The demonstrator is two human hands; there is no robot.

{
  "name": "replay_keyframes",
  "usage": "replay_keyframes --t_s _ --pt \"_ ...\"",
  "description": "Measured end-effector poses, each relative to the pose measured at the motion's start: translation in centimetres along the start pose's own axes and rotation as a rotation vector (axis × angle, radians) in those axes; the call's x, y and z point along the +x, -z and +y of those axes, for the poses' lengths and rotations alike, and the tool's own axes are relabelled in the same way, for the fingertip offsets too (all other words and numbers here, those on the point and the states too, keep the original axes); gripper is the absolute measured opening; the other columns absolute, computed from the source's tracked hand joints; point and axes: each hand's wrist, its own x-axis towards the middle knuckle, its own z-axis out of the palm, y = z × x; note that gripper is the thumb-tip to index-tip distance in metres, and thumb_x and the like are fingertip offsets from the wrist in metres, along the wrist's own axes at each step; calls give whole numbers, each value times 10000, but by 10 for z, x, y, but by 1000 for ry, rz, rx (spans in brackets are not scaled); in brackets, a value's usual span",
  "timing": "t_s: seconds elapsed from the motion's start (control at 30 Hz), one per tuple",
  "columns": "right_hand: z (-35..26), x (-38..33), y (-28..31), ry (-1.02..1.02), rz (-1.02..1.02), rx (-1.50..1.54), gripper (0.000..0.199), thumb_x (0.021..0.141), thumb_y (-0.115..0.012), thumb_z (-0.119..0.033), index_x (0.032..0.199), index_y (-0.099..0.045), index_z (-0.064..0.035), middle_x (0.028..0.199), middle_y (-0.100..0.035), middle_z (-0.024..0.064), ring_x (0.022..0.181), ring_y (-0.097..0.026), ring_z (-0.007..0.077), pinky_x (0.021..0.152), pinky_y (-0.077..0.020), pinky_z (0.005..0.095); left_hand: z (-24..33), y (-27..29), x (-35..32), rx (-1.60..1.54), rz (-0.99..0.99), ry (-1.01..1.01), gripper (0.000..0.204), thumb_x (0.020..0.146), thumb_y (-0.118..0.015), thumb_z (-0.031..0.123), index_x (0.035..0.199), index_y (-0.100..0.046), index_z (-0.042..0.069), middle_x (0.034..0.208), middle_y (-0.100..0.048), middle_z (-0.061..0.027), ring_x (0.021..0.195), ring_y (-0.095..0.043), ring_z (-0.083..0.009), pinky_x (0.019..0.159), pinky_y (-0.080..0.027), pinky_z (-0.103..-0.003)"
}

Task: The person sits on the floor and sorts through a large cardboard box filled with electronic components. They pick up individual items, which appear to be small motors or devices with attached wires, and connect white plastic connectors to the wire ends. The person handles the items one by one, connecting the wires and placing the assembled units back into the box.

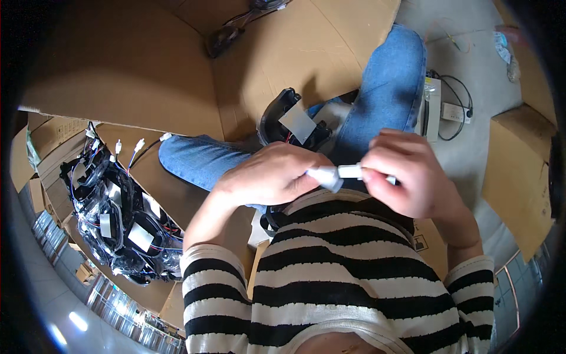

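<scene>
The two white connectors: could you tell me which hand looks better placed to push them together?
Probably right: the right hand pinches the narrow connector at its fingertips, free to slide, while the left hand wraps the larger connector.

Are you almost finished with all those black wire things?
Looks partway. Done, it seems: a heap of black parts with white labels and wires sits in the cardboard box at the left. In hand: the left hand and right hand pinch two white connector pieces end to end; whether they are fully joined cannot be told. Left: the black part lying by the knees, its white label up.
</scene>
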Motion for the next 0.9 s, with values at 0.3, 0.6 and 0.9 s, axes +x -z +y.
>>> replay_keyframes --t_s 0.3,0.6,0.9 --pt "-5 -15 29 -137 43 268 42 655 -467 -2 620 -486 -14 551 -462 61 509 -431 202 461 -333 299 -13 -19 -16 -557 326 18 145 777 -515 -7 911 -572 -10 810 -587 -71 706 -526 -108 637 -427 -228" --pt "-8 -15 28 -225 -2 328 44 673 -474 -21 635 -492 -8 544 -443 74 476 -401 190 435 -305 294 -16 -29 -13 -590 470 -2 137 769 -530 0 894 -587 -12 832 -580 -85 754 -516 -119 652 -400 -229" --pt "-4 -18 18 -339 60 145 48 687 -499 -22 647 -495 3 534 -434 101 460 -425 197 433 -312 303 -17 -26 -16 -429 584 -16 153 731 -553 -23 870 -609 6 757 -561 -45 619 -437 -82 545 -325 -206"
